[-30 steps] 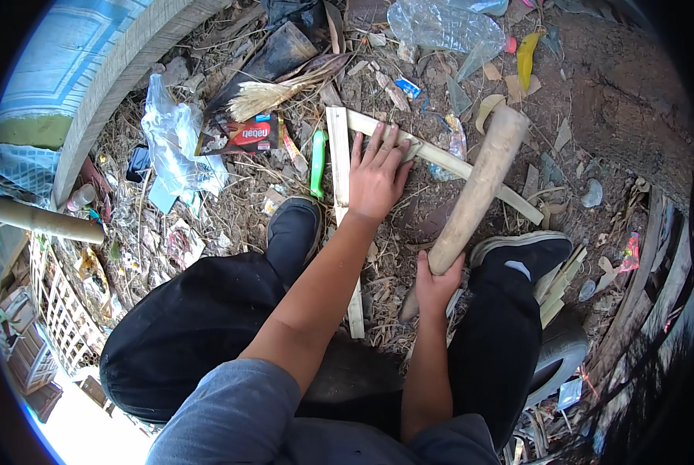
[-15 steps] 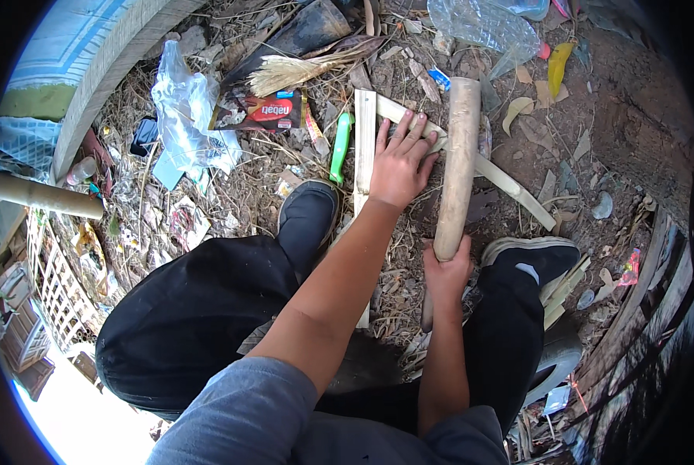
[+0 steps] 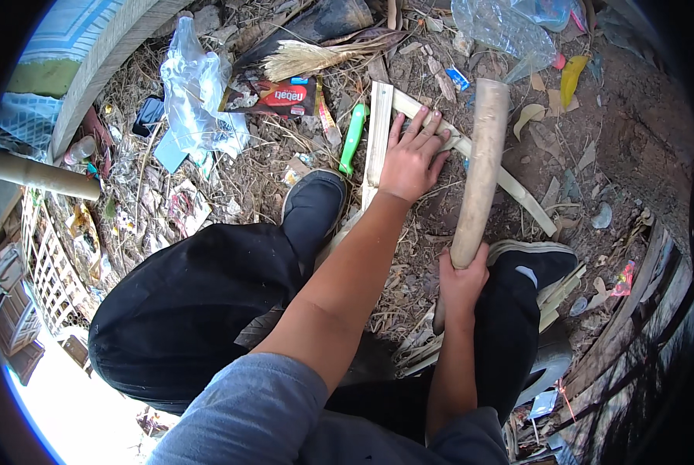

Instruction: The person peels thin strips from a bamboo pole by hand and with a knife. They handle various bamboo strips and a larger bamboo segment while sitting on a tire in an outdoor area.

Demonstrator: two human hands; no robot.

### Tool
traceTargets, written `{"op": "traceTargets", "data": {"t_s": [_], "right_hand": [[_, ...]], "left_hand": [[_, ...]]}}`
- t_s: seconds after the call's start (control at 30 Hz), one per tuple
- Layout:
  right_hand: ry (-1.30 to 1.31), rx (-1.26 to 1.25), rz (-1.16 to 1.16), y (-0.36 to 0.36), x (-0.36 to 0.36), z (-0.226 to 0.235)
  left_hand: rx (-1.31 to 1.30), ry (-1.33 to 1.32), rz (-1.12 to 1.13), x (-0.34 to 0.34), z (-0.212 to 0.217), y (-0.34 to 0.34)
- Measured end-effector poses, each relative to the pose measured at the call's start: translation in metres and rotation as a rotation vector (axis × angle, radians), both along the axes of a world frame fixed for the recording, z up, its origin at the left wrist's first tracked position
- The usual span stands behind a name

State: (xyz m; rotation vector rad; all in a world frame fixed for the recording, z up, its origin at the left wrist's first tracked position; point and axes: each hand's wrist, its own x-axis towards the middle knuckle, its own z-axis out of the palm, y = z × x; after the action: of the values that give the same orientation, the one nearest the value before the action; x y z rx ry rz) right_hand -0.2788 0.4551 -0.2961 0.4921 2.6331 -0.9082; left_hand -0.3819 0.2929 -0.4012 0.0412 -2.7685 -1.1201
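- Green knife (image 3: 353, 138) lies loose on the littered ground, just left of the slats (image 3: 378, 132)
- Left hand (image 3: 410, 159) lies flat, fingers spread, pinning the crossed slats; likely to steady them
- Right hand (image 3: 461, 285) is clenched round the club (image 3: 480, 167), raised beside the slats, probably for striking

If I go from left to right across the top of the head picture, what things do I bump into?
Cardboard tube → crumpled clear plastic bag → green-handled tool → pale wooden slat → left hand → thick wooden club, gripped by the right hand → yellow leaf.
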Motion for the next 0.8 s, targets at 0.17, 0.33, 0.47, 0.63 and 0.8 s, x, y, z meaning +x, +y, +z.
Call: {"op": "traceTargets", "data": {"t_s": [0.17,0.33,0.47,0.63,0.8], "right_hand": [[-0.02,0.012,-0.016,-0.003,0.004,-0.002],[0.078,-0.071,-0.053,-0.002,0.006,-0.005],[0.011,0.04,0.008,-0.005,-0.005,0.001],[-0.15,0.286,0.141,-0.004,-0.012,0.0],[-0.032,0.206,0.104,0.005,-0.011,-0.003]], "left_hand": [[0.02,-0.005,-0.004,0.001,0.001,-0.001],[0.041,0.009,-0.004,0.0,0.0,0.001],[0.026,0.02,0.009,-0.004,-0.001,-0.002],[0.013,0.012,0.001,-0.001,-0.003,-0.002],[0.054,0.023,0.007,-0.003,-0.001,0.002]]}}
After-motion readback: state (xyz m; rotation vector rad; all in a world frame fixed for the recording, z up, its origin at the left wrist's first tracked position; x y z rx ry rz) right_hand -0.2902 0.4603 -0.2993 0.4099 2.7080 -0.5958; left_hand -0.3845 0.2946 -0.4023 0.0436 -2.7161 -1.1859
